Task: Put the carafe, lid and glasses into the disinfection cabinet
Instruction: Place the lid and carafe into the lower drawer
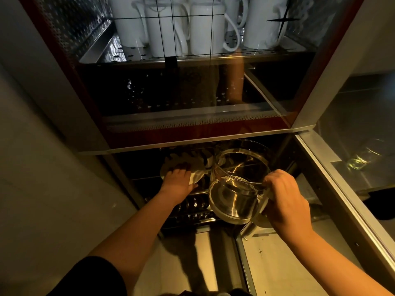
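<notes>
Loading under way, judging by the lower frame: carafe (pixel 239 184) carried at the mouth of the cabinet (pixel 192 127) lower compartment, centre-right, not yet set down; lid (pixel 183 168) at centre-left over the dark wire rack (pixel 192 207), seemingly being placed or steadied. Glasses not plainly seen in the lower compartment; only a faint glassy glint in the open door (pixel 352 159) at right, too blurred to name, so that part probably left to do. Upper frame filled with white jugs (pixel 205 28) standing on a perforated shelf, a dark empty-looking shelf beneath. Left hand (pixel 177 182) reached forward and down from the lower left, forearm bare beyond a dark sleeve, palm down, fingers laid over the near edge of the lid, with the thumb side below; whether pinching or merely pressing, hard to tell. Right hand (pixel 284 199) coming in from the lower right, knuckles up, grip curled round the carafe handle at the vessel's right side, carafe tipped with the open mouth up and away toward the cabinet. Both hands near each other, lid and carafe just beside one another, possibly touching at the rim. Left to do, at a guess: seating carafe and lid on the rack, adding glasses, closing the door.
</notes>
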Available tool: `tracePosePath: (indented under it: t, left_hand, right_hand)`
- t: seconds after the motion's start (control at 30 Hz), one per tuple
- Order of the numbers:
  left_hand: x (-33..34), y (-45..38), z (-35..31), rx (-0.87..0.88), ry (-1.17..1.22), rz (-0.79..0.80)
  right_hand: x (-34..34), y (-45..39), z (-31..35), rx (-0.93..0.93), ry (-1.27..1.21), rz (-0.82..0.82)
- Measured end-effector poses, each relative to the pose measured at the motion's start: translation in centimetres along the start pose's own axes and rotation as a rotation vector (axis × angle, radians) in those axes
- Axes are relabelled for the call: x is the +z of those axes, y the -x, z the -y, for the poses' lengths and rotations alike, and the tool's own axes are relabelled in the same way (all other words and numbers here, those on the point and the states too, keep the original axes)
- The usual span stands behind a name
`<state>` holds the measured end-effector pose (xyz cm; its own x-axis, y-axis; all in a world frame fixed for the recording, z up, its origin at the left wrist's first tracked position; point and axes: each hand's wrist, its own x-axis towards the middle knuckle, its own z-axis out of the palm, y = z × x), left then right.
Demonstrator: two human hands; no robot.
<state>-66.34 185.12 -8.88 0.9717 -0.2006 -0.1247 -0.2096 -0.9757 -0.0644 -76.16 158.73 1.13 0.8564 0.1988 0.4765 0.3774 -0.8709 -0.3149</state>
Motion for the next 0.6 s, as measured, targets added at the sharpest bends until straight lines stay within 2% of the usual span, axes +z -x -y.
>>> tracePosePath:
  t: [0.33, 0.6]
  left_hand:
    - [1.7, 2.1, -0.6, 0.094, 0.035, -0.119]
    - [3.5, 4.2, -0.7, 0.032, -0.065, -0.063]
  right_hand:
    - [0.5, 0.1, -0.2, 0.009, -0.017, 0.006]
    - [1.0, 0.2, 0.1, -0.018, -0.019, -0.041]
